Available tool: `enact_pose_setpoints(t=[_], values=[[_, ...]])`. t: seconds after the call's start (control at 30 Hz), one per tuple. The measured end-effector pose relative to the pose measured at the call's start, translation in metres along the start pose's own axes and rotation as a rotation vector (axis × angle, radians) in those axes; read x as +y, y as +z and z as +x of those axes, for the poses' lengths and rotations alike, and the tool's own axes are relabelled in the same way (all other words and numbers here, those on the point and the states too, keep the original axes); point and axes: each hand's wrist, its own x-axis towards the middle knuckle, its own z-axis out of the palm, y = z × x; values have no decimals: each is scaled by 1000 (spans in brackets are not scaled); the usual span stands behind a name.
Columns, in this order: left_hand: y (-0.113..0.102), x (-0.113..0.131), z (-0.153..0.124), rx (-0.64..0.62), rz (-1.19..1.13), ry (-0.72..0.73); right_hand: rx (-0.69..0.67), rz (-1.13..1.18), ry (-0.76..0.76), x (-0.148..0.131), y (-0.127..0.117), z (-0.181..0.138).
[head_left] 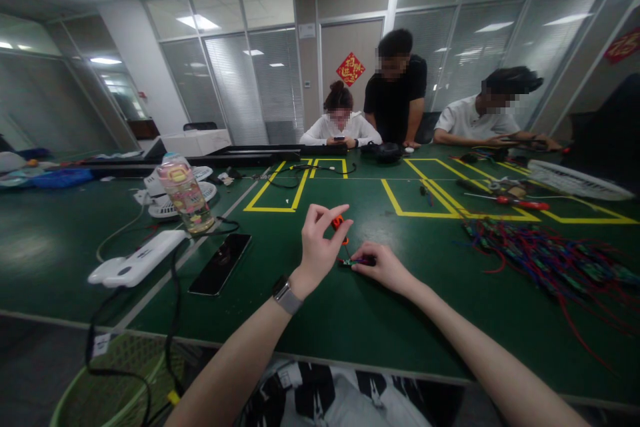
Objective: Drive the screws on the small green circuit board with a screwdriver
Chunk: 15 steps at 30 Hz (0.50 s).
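Observation:
My left hand (324, 240) is raised above the table, with a dark watch (287, 295) on its wrist. Its thumb and forefinger are apart and curved. An orange-red object (339, 221) shows between them, too small to name; whether the hand touches it I cannot tell. My right hand (384, 268) rests low on the green table (400, 340), its fingers pinched on a small green circuit board (347, 263). Dark and reddish wires (369, 260) run from the board under the fingers. A thin dark line links the board's area to a small orange piece just above.
A black phone (220, 264), white device (143, 257) and bottle (185, 193) are left. A tangle of wired boards (545, 260) and a red-handled screwdriver (523, 203) are right. Yellow tape (270, 209) marks the table. Three people are across; a green basket (120, 373) is below.

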Motion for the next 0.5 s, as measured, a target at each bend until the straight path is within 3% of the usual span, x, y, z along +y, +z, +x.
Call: enact_pose_setpoints(t=[0.17,0.37,0.5], values=[[-2,3,0,-67,-45,-6,-3,11,-6,0,0,0],[-2,1,1,7,9,-8,-13,7,4,-2,-1,0],[-2,0,1,-37,-33,12,-7,16,6,-1,0,0]])
